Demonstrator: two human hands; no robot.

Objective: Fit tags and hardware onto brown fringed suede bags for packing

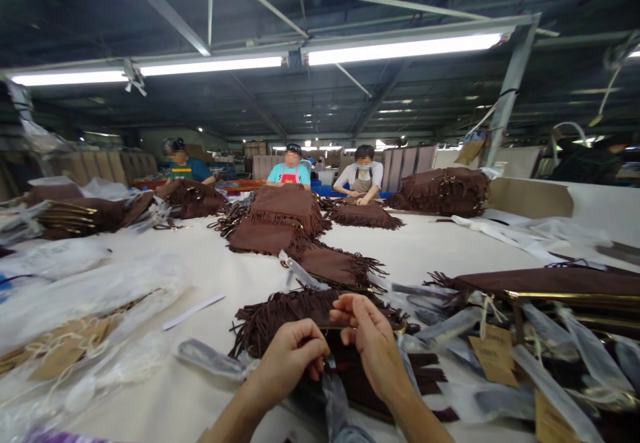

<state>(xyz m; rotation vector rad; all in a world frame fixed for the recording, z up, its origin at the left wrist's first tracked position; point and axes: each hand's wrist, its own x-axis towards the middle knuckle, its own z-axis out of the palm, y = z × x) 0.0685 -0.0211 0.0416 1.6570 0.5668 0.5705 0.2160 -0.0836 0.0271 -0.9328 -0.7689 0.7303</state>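
Observation:
A dark brown fringed bag (280,313) with a gold-coloured metal edge lies on the white table in front of me. Over its near side, my left hand (295,356) is closed in a pinch; what its fingertips hold is too small to name. Below that hand hangs a plastic-wrapped strip (336,400). My right hand (370,340) is beside it, over the gold edge, with loosely bent fingers apart and nothing visible in them. Another plastic-wrapped piece (210,356) sticks out to the left of the bag.
Brown fringed bags (285,206) are piled ahead. More bags (565,283) with plastic-wrapped parts and a cardboard tag (495,353) lie right. Clear plastic bags (120,296) with tags cover the left side, near a white strip (194,312). Several people sit across the table (440,250).

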